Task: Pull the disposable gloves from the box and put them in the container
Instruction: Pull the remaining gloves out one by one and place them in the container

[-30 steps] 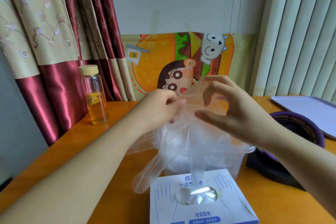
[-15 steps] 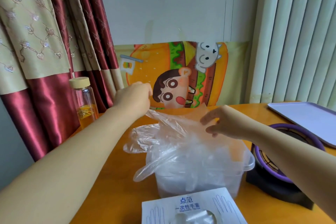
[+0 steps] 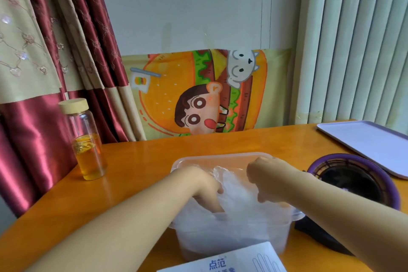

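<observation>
The table [image 3: 136,161] was finished in glossy wood. The container [image 3: 220,155] was made of frosted translucent plastic — the gloves [image 3: 238,194] of thin, crinkled clear film. The bottle [image 3: 88,139] was clear glass, the curtain [image 3: 33,139] sheened satin, the box [image 3: 247,256] printed card.

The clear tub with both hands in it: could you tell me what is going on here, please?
A person has the left hand and the right hand down in the tub, on the thin clear gloves heaped in it. Whether the hands grip or only push them cannot be told. The glove box lies just in front of the tub, at the view's lower edge. A bottle stands apart on the left.
</observation>
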`<state>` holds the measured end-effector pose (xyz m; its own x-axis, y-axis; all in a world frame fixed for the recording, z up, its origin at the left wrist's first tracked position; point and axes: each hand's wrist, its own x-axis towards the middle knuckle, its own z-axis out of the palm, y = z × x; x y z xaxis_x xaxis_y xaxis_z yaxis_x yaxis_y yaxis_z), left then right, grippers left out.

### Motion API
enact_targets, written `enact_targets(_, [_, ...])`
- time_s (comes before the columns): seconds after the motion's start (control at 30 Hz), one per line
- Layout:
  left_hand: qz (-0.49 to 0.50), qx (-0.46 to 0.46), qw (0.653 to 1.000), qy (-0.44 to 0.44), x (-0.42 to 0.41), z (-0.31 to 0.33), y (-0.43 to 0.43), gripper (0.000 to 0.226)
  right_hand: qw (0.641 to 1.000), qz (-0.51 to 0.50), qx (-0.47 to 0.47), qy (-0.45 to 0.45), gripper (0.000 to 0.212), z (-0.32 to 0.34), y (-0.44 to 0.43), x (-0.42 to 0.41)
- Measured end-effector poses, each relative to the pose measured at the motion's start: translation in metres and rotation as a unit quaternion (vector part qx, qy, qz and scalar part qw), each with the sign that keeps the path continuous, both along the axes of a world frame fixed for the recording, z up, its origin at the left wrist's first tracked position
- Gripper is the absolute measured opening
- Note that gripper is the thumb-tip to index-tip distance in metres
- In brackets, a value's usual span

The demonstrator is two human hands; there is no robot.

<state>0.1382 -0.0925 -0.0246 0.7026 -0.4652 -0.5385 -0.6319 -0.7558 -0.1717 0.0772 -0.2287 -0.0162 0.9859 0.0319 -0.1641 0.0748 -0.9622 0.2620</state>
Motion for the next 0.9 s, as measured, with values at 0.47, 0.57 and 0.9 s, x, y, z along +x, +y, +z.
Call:
enact_targets(0.47, [-0.003, -0.062, 0.997, 0.045, 0.01, -0.031, 0.002, 0.056, 0.98, 0.044, 0.022, 0.192, 0.06, -0.024, 0.009, 0.021])
enact_targets(0.57, [-0.016, -0.166, 0.986, 0.011, -0.005, -0.011, 0.013, 0.044, 0.989, 0.048, 0.066, 0.12, 0.066, -0.01, 0.01, 0.006])
enact_targets(0.9, [-0.023, -0.576, 0.812, -0.09, -0.112, 0.008, 0.093, 0.017, 0.942, 0.234, 0.236, -0.033, 0.021, 0.012, 0.03, -0.109])
